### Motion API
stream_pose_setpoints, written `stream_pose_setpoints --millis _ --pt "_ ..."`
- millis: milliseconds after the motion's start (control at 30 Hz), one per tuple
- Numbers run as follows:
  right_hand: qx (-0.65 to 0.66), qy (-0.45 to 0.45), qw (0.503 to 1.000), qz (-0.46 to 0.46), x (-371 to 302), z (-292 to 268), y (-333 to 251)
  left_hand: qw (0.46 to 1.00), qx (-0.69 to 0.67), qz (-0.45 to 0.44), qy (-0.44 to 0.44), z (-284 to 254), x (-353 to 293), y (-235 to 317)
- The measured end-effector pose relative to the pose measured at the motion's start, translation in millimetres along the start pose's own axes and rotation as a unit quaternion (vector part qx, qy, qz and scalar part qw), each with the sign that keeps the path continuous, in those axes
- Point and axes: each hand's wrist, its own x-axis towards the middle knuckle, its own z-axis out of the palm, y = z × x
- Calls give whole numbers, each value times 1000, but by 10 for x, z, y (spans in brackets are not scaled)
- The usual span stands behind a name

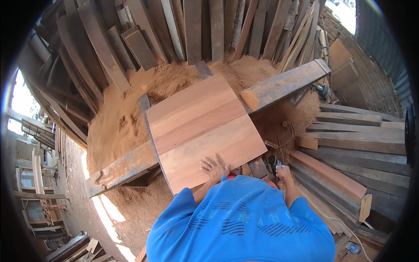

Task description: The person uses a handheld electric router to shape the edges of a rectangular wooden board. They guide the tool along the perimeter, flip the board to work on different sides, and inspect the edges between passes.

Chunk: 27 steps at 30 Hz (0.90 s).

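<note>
A square wooden panel [203,126], made of light and reddish-brown boards joined side by side, lies flat across a sawdust-covered bench in front of me. My left hand [212,167] rests on the panel's near edge, palm down with the fingers spread. Just off the panel's near right corner, my right hand [283,172] is closed around a small dark hand-held tool [274,163]. The fingers hide much of this tool, so its exact kind does not show.
The long bench beam [286,83] reaches out to either side of the panel. Sawdust [118,115] lies heaped behind it. Upright planks [198,30] lean at the back, and stacked boards [349,144] fill the right. A pale cord [334,216] trails at lower right.
</note>
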Motion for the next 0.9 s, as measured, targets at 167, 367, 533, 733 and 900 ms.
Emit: stream_pose_setpoints --millis 167,367,533,733,900 --pt "27 -16 999 -45 108 3 98 1000 -9 13 13 26 -11 60" --pt "51 -30 998 21 -126 -272 503 1000 -20 -16 5 -37 -22 132" --pt "129 38 984 114 -304 -680 1389 998 -43 -54 4 -158 161 502" --pt "139 56 972 181 -707 -931 2114 999 28 33 -15 -155 623 905" --pt "124 91 973 172 -1001 -914 2745 990 75 118 6 -47 793 1245"
